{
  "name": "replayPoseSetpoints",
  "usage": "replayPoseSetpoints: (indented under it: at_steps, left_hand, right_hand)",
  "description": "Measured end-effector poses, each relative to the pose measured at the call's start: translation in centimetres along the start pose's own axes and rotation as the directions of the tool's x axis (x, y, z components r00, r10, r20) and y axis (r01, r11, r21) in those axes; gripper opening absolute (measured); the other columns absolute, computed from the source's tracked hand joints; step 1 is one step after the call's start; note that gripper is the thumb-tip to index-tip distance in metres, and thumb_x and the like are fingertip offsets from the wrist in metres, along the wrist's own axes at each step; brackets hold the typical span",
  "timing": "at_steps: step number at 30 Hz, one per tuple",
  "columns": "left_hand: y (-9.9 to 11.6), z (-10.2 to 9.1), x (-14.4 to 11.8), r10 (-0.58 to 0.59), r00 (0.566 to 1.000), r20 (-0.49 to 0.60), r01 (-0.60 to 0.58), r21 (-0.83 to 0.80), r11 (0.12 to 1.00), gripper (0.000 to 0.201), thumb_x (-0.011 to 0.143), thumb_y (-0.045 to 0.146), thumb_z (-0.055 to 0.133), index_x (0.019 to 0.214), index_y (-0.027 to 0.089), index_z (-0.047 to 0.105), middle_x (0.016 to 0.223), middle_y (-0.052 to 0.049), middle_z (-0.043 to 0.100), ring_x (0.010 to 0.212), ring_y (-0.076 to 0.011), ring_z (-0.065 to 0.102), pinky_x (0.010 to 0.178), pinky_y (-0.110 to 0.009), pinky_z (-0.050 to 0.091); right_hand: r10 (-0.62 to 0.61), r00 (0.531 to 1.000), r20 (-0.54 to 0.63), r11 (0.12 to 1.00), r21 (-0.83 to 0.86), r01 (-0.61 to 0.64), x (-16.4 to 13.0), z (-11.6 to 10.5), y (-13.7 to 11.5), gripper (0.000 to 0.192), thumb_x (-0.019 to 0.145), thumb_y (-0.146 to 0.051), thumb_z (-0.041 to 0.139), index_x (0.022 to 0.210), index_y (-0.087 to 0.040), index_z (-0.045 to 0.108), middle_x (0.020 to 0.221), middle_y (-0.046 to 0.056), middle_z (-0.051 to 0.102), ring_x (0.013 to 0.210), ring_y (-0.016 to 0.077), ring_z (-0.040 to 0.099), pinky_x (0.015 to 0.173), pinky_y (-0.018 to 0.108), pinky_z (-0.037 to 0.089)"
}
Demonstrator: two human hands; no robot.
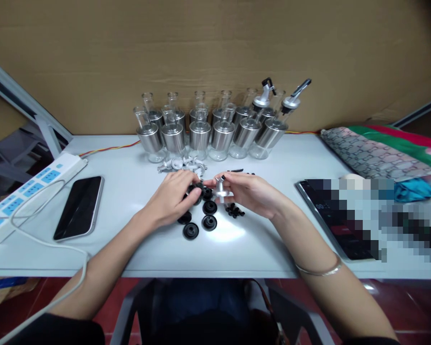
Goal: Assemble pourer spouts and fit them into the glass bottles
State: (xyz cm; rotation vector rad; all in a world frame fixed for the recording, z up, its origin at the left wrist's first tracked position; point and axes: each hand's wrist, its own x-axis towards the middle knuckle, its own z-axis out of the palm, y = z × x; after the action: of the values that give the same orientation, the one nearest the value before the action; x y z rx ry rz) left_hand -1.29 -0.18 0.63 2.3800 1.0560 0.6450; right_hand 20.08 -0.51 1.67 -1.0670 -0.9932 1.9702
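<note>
Above table (125, 191): R hand (253, 192) holds spout (221, 190), axis ~vert., tip up; L hand (173, 194) over blk caps (209, 207), grip unclear.

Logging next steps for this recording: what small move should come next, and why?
Probably bring a black disc to the silver spout: the left hand is at the discs, the right hand holds the spout with none visible beneath, and the fitted pourers show black under silver.

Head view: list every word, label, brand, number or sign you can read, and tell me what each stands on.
"00:" on the flat, rectangular device with a dark screen; the digits after it are too blurred to read.
Any marks on the long white power strip with blue sockets: too small.
Nothing else legible.
</note>
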Motion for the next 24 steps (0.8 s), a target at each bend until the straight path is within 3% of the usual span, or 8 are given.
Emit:
replayPoseSetpoints:
  at_steps: [5, 8, 12, 16, 24]
  left_hand:
    - [0.0, 1.0, 0.1, -0.195, 0.980, -0.032, 0.177, -0.300, 0.937, 0.040, 0.096, 0.046, 0.023, 0.097, 0.017, 0.051, 0.098, -0.008, 0.059, 0.095, -0.0231, 0.054, 0.088, -0.039, 0.041]
    - [-0.1, 1.9, 0.1, -0.249, 0.966, -0.074, 0.198, -0.412, 0.890, 0.040, 0.095, 0.049, 0.026, 0.091, 0.018, 0.051, 0.093, -0.007, 0.059, 0.092, -0.0226, 0.054, 0.088, -0.037, 0.043]
    - [-0.2, 2.7, 0.2, -0.334, 0.914, -0.229, 0.158, -0.558, 0.815, 0.038, 0.096, 0.046, 0.025, 0.085, 0.019, 0.049, 0.090, -0.005, 0.057, 0.088, -0.0198, 0.054, 0.084, -0.033, 0.043]
    - [-0.2, 3.1, 0.3, -0.355, 0.870, -0.341, 0.077, -0.617, 0.783, 0.034, 0.096, 0.044, 0.027, 0.084, 0.019, 0.047, 0.088, -0.005, 0.054, 0.086, -0.0179, 0.051, 0.083, -0.031, 0.043]
    - [-0.2, 3.1, 0.4, -0.385, 0.868, -0.314, 0.115, -0.626, 0.771, 0.035, 0.095, 0.045, 0.026, 0.083, 0.020, 0.047, 0.088, -0.005, 0.055, 0.090, -0.0186, 0.053, 0.088, -0.032, 0.042]
  right_hand:
    - [0.014, 0.999, 0.042, 0.999, 0.033, -0.016, 0.0, 0.0, 0.1, 0.019, 0.086, -0.028, 0.055, 0.083, -0.018, 0.071, 0.092, 0.006, 0.067, 0.083, 0.0172, 0.056, 0.081, 0.036, 0.047]
    - [0.030, 0.998, 0.061, 0.998, 0.056, -0.033, 0.1, 0.1, 0.2, 0.021, 0.087, -0.027, 0.053, 0.083, -0.018, 0.070, 0.092, 0.007, 0.067, 0.083, 0.0169, 0.056, 0.081, 0.037, 0.048]
    - [0.029, 0.997, 0.066, 0.999, 0.038, -0.032, 0.1, 0.3, 0.2, 0.023, 0.088, -0.029, 0.052, 0.082, -0.018, 0.071, 0.102, 0.008, 0.065, 0.088, 0.0177, 0.056, 0.085, 0.039, 0.048]
    - [0.032, 0.997, 0.074, 0.999, 0.022, -0.033, 0.1, 0.5, 0.4, 0.023, 0.087, -0.032, 0.054, 0.083, -0.018, 0.072, 0.103, 0.008, 0.063, 0.089, 0.0183, 0.055, 0.087, 0.041, 0.047]
    - [0.013, 1.000, -0.003, 0.999, -0.042, -0.013, 0.0, 0.5, 0.2, 0.021, 0.086, -0.030, 0.055, 0.087, -0.018, 0.072, 0.100, 0.007, 0.063, 0.085, 0.0168, 0.054, 0.079, 0.037, 0.049]
